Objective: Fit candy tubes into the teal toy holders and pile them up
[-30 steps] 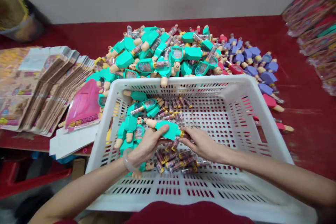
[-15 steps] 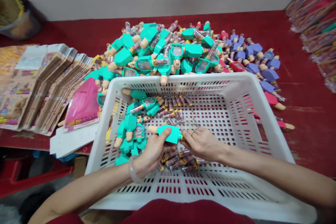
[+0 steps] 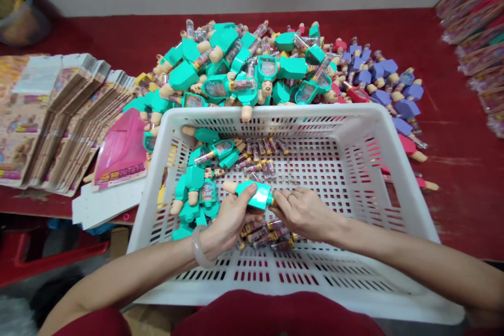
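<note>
- Teal toy [image 3: 255,195], block body with a flesh-coloured limb: held inside the crate, above the loose tubes, between both hands
- Left hand [image 3: 232,218]: closed around the teal toy, thumb pressed on top of the body, other fingers under it; jade-like bangle [image 3: 199,247] on the wrist
- Right hand [image 3: 305,214]: fingers pressed together at the toy's tube end, touching it; whether a tube is actually pinched cannot be told; ring [image 3: 290,196] seen on one finger
- White perforated plastic crate [image 3: 268,113]: sits on the table in front of the person; the hands are inside it
- Clear candy tubes [image 3: 260,236]: loose on the crate floor, under the hands and further in
- Other teal toys [image 3: 192,194]: lying in a heap on the crate's left side, near the left hand
- Red table [image 3: 452,63]: holds everything below
- Heap of teal toys [image 3: 232,63]: piled just behind the crate
- Purple toys [image 3: 378,76] and red toys [image 3: 407,147]: spread beside that heap, right of it
- Stacked printed cards [image 3: 74,115], pink plastic blister shell [image 3: 120,149] and white card [image 3: 106,202]: left of the crate
- Packaged toys [image 3: 472,37]: stacked at the table's far right
</note>
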Available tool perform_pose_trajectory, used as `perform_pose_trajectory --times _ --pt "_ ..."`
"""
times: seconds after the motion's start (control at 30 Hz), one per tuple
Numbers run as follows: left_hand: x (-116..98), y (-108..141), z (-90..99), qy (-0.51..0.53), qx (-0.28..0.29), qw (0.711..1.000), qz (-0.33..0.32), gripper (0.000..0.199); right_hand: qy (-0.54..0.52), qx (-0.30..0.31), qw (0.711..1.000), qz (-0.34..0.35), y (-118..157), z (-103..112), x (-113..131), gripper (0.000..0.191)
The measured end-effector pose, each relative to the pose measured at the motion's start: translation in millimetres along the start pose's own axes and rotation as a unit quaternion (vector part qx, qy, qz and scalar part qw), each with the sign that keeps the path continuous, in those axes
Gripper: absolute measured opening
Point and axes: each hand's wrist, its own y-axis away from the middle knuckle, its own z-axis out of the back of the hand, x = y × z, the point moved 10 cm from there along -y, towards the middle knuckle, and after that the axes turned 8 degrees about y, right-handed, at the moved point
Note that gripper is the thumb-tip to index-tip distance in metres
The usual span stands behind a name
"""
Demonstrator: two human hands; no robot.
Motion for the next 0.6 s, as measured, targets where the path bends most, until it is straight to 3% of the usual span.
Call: perform_pose_trajectory --times 0.13,0.2,0.23,0.3,0.37,0.4,0.43,0.47,0.5,0.6 --pt "4 0 -0.7 -0.001 0.011 1.000 -0.006 0.042 -0.124 0.018 0.991 -0.053 -2 -6 -9 0.031" --pt "3 0 1.5 -0.009 0.011 1.000 -0.022 0.043 -0.258 0.058 0.959 -0.102 -3 -16 -17 0.032" --pt "2 0 3.4 -0.018 0.007 0.999 -0.036 0.043 -0.345 0.088 0.925 -0.136 -2 -24 -21 0.033" --pt "-7 1 5.9 -0.049 0.003 0.996 -0.080 0.043 -0.536 0.163 0.806 -0.194 3 -46 -18 0.037" --pt "-21 3 3.5 -0.089 0.019 0.987 -0.134 0.042 -0.694 0.234 0.648 -0.209 9 -60 0 0.044" --pt "-28 3 0.5 -0.108 0.034 0.981 -0.158 0.041 -0.743 0.261 0.582 -0.202 11 -62 8 0.047" --pt "-34 3 -2.3 -0.121 0.048 0.976 -0.175 0.040 -0.766 0.279 0.545 -0.195 12 -63 13 0.050" --pt "-38 1 -4.1 -0.127 0.059 0.974 -0.180 0.039 -0.758 0.286 0.554 -0.193 12 -64 12 0.053" --pt "-40 -3 -4.4 -0.125 0.063 0.975 -0.174 0.039 -0.727 0.280 0.596 -0.197 11 -65 5 0.054" --pt "-29 -16 -0.2 -0.073 0.055 0.991 -0.102 0.041 -0.565 0.201 0.765 -0.235 8 -60 -31 0.048"
